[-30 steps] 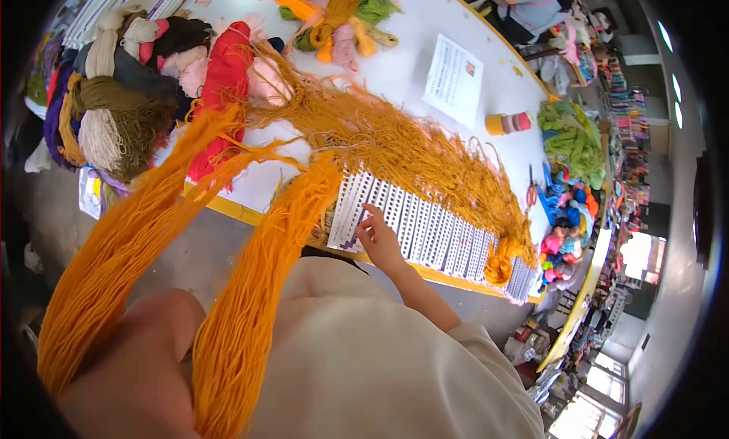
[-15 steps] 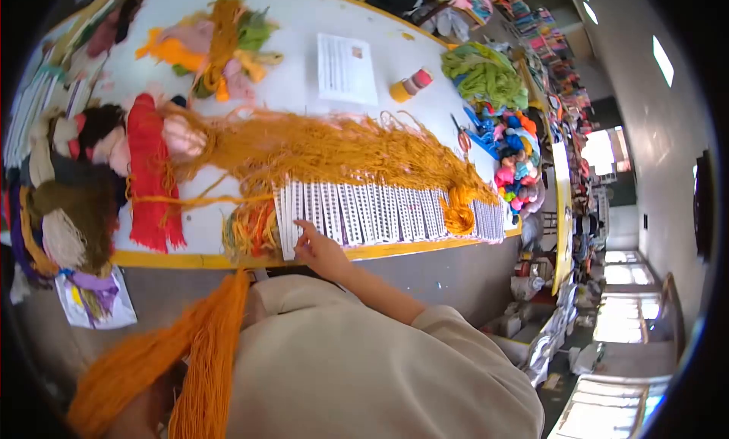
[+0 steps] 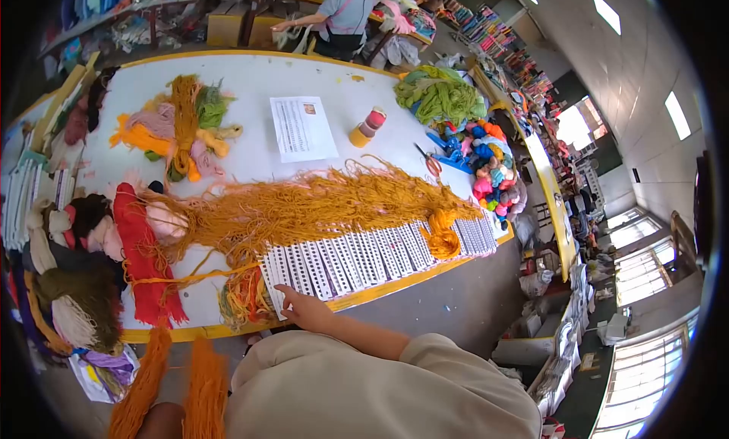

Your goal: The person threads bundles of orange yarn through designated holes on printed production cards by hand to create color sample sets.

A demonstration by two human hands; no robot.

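Grip on the loose orange hank (image 3: 140, 386) cannot be told, the left hand being out of sight; its lengths hang beside the table (image 3: 247, 127), perhaps keeping strands apart. Rightward, the right hand (image 3: 307, 311), grasping nothing, touches dotted white strips (image 3: 342, 263), probably steadying them; they overlap beside matted ochre yarn (image 3: 304, 203)

orange yarn (image 3: 144, 386): cut off below | left grip: seemingly out of view

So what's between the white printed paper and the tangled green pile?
A yellow, mauve and red cylinder is on the white table between the paper and the pile, in the head view.
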